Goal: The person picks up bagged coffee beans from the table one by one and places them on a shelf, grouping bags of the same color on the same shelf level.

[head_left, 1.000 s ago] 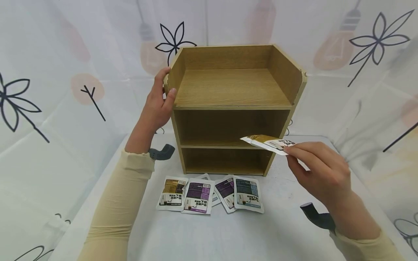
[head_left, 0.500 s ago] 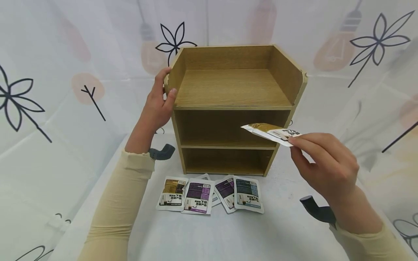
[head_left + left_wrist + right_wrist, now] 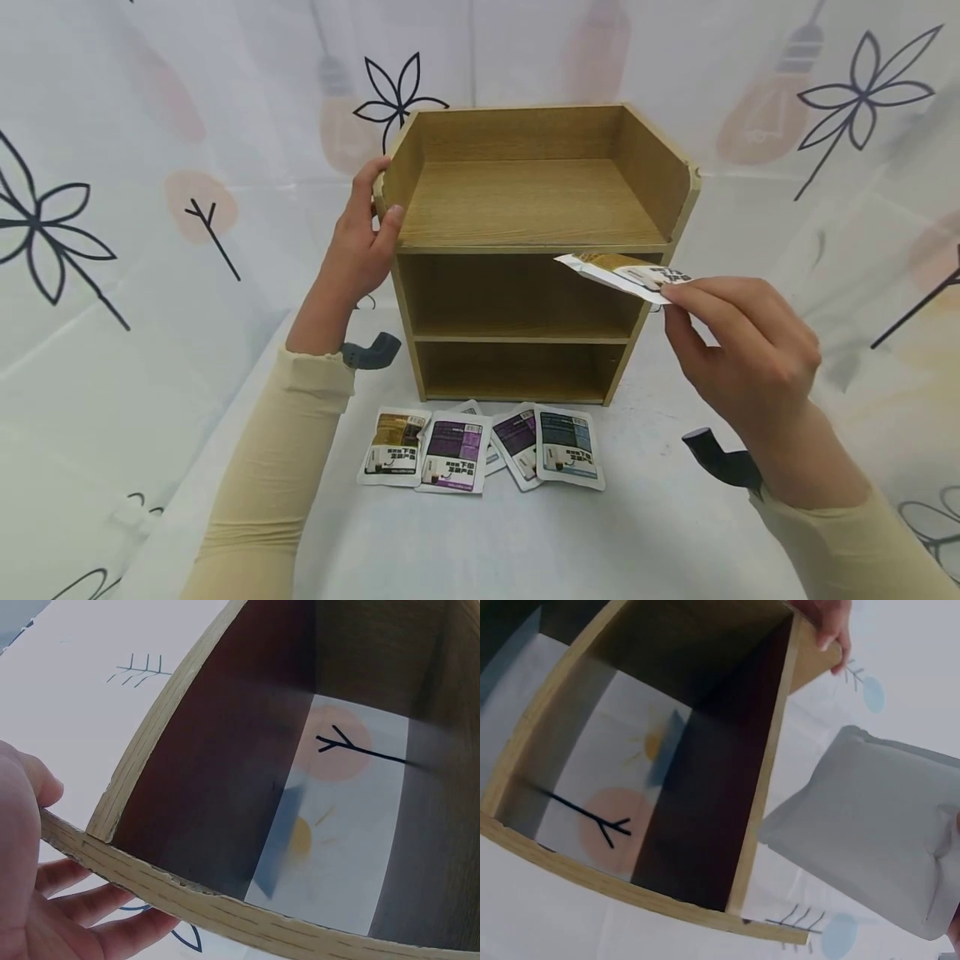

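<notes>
The right hand [image 3: 738, 350] has lifted its sachet [image 3: 622, 273] from the level of the middle shelf to the front edge of the top tier of the wooden shelf unit [image 3: 532, 242], pinching the packet's right end between fingertips and thumb. The left hand [image 3: 360, 242] stays clasped around the unit's upper left side panel, thumb over the rim. Five more sachets [image 3: 480, 446] lie in a row on the white desk [image 3: 525, 542], near the unit's base.

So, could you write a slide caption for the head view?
Left hand steadies a wooden shelf while right hand holds a sachet at its middle compartment.
</notes>
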Available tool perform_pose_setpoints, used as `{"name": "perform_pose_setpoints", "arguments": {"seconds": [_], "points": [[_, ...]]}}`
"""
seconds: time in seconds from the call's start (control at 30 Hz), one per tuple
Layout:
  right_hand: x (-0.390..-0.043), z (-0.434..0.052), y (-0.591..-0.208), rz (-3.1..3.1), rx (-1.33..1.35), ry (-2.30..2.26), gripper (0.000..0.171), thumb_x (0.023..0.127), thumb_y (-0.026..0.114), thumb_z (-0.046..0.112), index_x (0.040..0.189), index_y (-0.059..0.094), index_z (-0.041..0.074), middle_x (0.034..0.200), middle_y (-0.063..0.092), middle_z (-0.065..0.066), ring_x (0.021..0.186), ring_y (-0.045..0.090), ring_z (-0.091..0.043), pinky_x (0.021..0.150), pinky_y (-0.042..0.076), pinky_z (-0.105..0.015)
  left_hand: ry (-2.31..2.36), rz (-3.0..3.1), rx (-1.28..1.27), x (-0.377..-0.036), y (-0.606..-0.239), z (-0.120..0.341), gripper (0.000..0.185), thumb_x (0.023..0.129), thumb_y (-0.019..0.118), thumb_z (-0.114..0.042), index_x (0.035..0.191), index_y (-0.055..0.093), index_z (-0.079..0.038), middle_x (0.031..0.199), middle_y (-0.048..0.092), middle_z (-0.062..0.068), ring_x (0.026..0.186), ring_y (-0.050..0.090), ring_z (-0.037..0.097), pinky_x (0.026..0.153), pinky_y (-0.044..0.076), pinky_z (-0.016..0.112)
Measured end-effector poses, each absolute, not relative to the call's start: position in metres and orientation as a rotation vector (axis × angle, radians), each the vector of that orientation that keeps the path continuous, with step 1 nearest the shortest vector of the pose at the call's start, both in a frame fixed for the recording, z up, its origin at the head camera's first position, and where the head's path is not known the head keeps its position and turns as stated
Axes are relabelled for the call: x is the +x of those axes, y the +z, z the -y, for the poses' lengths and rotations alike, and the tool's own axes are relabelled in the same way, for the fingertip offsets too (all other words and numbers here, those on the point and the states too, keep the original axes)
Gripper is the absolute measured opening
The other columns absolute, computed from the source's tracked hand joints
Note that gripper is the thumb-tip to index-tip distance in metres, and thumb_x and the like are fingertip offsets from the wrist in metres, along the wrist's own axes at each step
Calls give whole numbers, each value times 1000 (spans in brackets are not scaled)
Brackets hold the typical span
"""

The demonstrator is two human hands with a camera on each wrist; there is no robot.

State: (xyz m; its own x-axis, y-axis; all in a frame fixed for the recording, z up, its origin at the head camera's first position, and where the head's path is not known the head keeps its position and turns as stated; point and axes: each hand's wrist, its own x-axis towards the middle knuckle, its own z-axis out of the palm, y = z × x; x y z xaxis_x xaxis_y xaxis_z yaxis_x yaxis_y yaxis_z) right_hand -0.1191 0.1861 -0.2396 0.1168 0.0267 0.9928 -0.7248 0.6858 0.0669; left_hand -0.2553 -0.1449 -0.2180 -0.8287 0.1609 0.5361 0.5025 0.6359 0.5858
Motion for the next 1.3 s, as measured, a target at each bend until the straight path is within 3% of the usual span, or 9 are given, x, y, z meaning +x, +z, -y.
{"name": "perform_pose_setpoints", "arguments": {"seconds": [0.43, 0.53, 0.6, 0.93, 1.3], "points": [[-134, -180, -230, 1385, 627, 585, 10, 73, 69, -10, 79, 72, -3, 72, 63, -22, 64, 53, -41, 90, 44, -8, -1037, 2402, -539, -257, -219, 145, 51, 102, 36, -32, 148, 15, -41, 152, 32, 5, 134, 43, 27, 101, 45, 52], [-138, -181, -231, 1401, 631, 573, 10, 73, 70, -9, 80, 73, -3, 73, 64, -21, 64, 54, -41, 84, 49, -15, -1042, 2401, -540, -257, -219, 145, 51, 102, 36, -33, 147, 15, -41, 152, 32, 4, 134, 44, 26, 101, 46, 52], [-142, -180, -231, 1411, 629, 568, 10, 73, 71, -9, 80, 73, -2, 73, 64, -21, 65, 55, -40, 76, 52, -27, -1046, 2400, -540, -257, -220, 145, 51, 102, 36, -33, 147, 15, -42, 152, 32, 4, 134, 44, 26, 101, 46, 52], [-159, -182, -233, 1494, 612, 526, 10, 77, 72, -5, 85, 74, -2, 76, 66, -21, 69, 58, -39, 65, 51, -48, -1055, 2385, -563, -257, -221, 145, 52, 101, 36, -33, 148, 15, -40, 152, 32, 5, 132, 44, 27, 100, 46, 52], [-175, -182, -236, 1548, 641, 455, 11, 82, 68, -1, 90, 75, 1, 79, 67, -20, 71, 59, -39, 62, 48, -52, -1054, 2391, -551, -257, -221, 144, 51, 102, 37, -32, 148, 15, -40, 152, 32, 5, 132, 44, 27, 99, 47, 53]]}}
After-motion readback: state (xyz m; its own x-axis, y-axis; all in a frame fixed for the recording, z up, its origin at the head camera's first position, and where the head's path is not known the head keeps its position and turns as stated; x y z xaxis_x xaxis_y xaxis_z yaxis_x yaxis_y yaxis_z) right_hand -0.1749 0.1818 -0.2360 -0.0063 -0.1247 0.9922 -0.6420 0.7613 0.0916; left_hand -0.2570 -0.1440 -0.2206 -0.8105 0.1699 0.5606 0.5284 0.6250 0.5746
